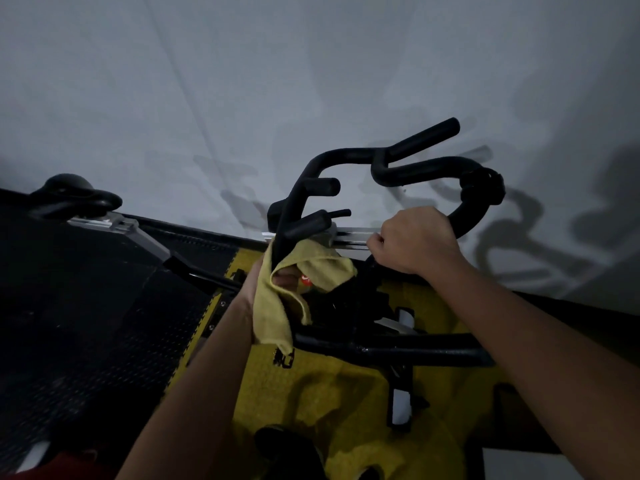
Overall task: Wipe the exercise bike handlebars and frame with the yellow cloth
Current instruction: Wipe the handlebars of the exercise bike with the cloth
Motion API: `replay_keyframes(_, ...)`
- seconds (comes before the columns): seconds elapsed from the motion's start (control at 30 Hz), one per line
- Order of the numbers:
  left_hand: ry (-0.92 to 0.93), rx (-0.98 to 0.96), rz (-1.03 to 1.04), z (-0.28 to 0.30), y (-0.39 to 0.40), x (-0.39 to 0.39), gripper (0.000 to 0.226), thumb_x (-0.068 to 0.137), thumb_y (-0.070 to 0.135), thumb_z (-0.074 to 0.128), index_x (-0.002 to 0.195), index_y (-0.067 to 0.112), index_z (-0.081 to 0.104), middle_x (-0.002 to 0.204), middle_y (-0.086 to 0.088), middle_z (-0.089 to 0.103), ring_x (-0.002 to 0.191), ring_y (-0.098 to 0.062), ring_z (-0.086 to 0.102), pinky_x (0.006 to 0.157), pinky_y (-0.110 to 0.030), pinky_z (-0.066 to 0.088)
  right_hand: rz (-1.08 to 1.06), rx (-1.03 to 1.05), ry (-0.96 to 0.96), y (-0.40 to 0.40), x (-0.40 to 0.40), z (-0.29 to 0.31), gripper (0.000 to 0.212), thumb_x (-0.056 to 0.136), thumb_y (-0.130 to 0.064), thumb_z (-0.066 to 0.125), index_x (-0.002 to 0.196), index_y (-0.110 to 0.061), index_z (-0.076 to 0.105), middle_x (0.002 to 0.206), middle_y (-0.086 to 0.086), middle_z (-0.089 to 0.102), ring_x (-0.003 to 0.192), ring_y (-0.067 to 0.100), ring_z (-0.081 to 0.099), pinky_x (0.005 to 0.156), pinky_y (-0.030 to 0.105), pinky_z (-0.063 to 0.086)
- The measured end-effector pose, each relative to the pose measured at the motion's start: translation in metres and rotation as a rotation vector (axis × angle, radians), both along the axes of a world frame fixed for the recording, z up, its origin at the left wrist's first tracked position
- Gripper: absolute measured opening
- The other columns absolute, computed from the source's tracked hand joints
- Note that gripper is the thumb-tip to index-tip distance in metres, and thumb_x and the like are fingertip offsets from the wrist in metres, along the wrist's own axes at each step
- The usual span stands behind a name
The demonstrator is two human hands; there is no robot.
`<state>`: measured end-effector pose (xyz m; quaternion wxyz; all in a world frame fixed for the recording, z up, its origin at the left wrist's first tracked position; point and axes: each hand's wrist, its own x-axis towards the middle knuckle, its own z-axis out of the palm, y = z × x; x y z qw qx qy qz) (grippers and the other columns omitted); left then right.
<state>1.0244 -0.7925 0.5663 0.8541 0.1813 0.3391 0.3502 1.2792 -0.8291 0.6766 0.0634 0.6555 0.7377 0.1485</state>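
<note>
A single wide-angle view from the person's head looks forward and steeply down, close over the exercise bike handlebars [381, 164], which fill the middle of the frame within arm's reach. Both forearms enter from the bottom edge. The pale wall [242, 81] takes the whole upper half, bowed by the lens, and meets the floor [86, 323] along a slanted line, so the view is tilted. No second view shares the scene.

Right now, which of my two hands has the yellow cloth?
Your left hand grips the yellow cloth, wrapped around the handlebar stem. Your right hand is bare, gripping the bar's right side.
</note>
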Motion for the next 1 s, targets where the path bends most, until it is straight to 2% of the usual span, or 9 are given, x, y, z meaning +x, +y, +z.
replay_keyframes(0.07,-0.081,0.014,-0.002,-0.015,-0.02,-0.008,0.043,0.099,0.04,0.053,0.068,0.012,0.062,0.056,0.001,0.056,0.046,-0.008,0.054,0.049,-0.012,0.037,-0.002,0.0,0.001,0.0,0.0,0.0,0.056,0.097,-0.044,0.026,0.064,-0.013,0.059,0.059,0.002,0.052,0.052,0.018,0.047,0.052,0.027,0.038)
replay_keyframes(0.17,-0.133,-0.012,-0.001,-0.012,-0.04,-0.006,0.051,0.1,0.045,0.046,0.063,0.013,0.06,0.053,0.0,0.054,0.045,-0.011,0.053,0.049,-0.019,0.045,-0.001,0.001,0.004,0.0,0.001,0.0,0.057,0.097,-0.044,0.024,0.065,-0.013,0.06,0.059,0.002,0.053,0.053,0.018,0.048,0.054,0.027,0.041)
replay_keyframes(0.27,0.176,0.065,0.0,0.011,-0.025,-0.007,0.036,0.082,0.05,0.073,0.069,0.018,0.065,0.063,0.001,0.055,0.055,-0.013,0.052,0.058,-0.025,0.046,0.003,0.004,0.006,0.0,-0.001,0.0,0.058,0.096,-0.044,0.024,0.066,-0.013,0.062,0.06,0.002,0.055,0.054,0.018,0.051,0.055,0.027,0.043)
replay_keyframes(0.43,0.284,0.004,0.093,0.027,0.006,0.007,0.042,0.098,0.048,0.053,0.08,0.015,0.07,0.073,-0.004,0.058,0.061,-0.017,0.056,0.065,-0.029,0.049,-0.002,-0.009,-0.023,-0.001,0.0,0.001,0.056,0.097,-0.043,0.024,0.063,-0.013,0.057,0.059,0.002,0.053,0.053,0.018,0.048,0.054,0.027,0.038)
replay_keyframes(0.53,0.205,-0.071,0.091,0.024,-0.006,0.003,0.043,0.097,0.05,0.05,0.076,0.014,0.06,0.061,0.0,0.049,0.045,-0.012,0.049,0.047,-0.021,0.047,-0.008,-0.005,-0.013,-0.001,0.0,0.001,0.055,0.097,-0.043,0.025,0.061,-0.013,0.054,0.058,0.002,0.053,0.053,0.018,0.048,0.053,0.027,0.036)
replay_keyframes(0.67,0.176,-0.053,0.066,0.037,-0.053,0.003,0.067,0.101,0.051,0.037,0.055,0.014,0.067,0.055,-0.002,0.059,0.045,-0.017,0.059,0.05,-0.021,0.052,-0.023,-0.004,0.008,-0.001,-0.001,0.0,0.054,0.096,-0.043,0.026,0.058,-0.014,0.05,0.059,0.002,0.052,0.054,0.019,0.048,0.055,0.029,0.037)
replay_keyframes(0.73,0.172,0.036,0.061,0.043,-0.069,0.01,0.07,0.104,0.048,0.031,0.057,0.014,0.07,0.055,-0.003,0.062,0.048,-0.018,0.062,0.052,-0.024,0.053,-0.023,-0.002,0.014,-0.001,0.0,0.0,0.053,0.096,-0.043,0.026,0.056,-0.014,0.047,0.059,0.002,0.052,0.053,0.018,0.046,0.055,0.029,0.037)
replay_keyframes(0.87,0.652,0.146,0.216,0.04,-0.062,0.005,0.051,0.106,0.046,0.032,0.095,0.009,0.066,0.073,-0.008,0.066,0.061,-0.02,0.067,0.057,-0.029,0.056,-0.018,0.0,0.021,-0.001,-0.001,-0.001,0.053,0.097,-0.043,0.026,0.058,-0.015,0.047,0.059,0.001,0.051,0.053,0.018,0.044,0.055,0.029,0.035)
replay_keyframes(1.0,1.17,0.306,0.217,0.058,-0.013,0.022,0.049,0.107,0.042,0.031,0.074,0.014,0.052,0.069,-0.001,0.052,0.058,-0.012,0.05,0.047,-0.019,0.042,-0.02,-0.003,-0.01,0.0,-0.002,-0.002,0.054,0.097,-0.043,0.026,0.061,-0.014,0.053,0.059,0.002,0.052,0.054,0.018,0.048,0.054,0.029,0.035)
